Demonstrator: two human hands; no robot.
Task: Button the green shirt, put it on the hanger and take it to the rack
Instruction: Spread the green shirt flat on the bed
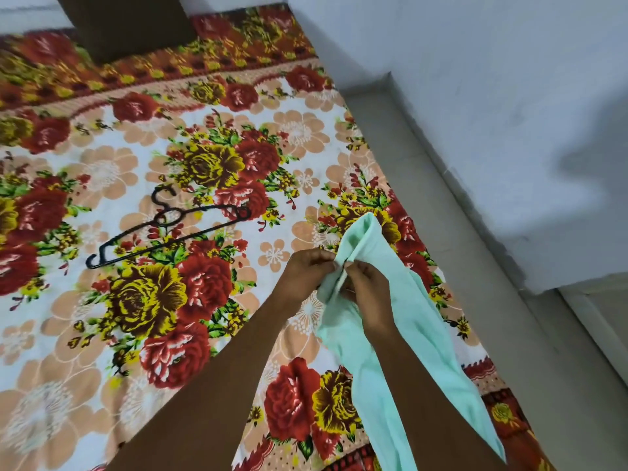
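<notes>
Beneath both hands spreads a bed covered by a floral sheet (pixel 102 171), with big red and yellow roses on white and peach. Beyond the hands to the right a grey ledge (pixel 452 239) runs along the bed's edge, under a pale wall (pixel 475 96). Far ahead of the hands, at the bed's head, stands a dark brown block (pixel 125 25).

Held up between the hands, the green shirt (pixel 401 334) is lifted off the sheet, its pale mint cloth trailing down toward the person and its upper end bunched just above the fingers. Well to the left of the hands a black hanger (pixel 166 229) lies flat on the sheet, apart from the shirt.

Left hand (pixel 306 270) and right hand (pixel 367 287) meet knuckle to knuckle, each closed in a fingertip pinch on the shirt's front edge.
</notes>
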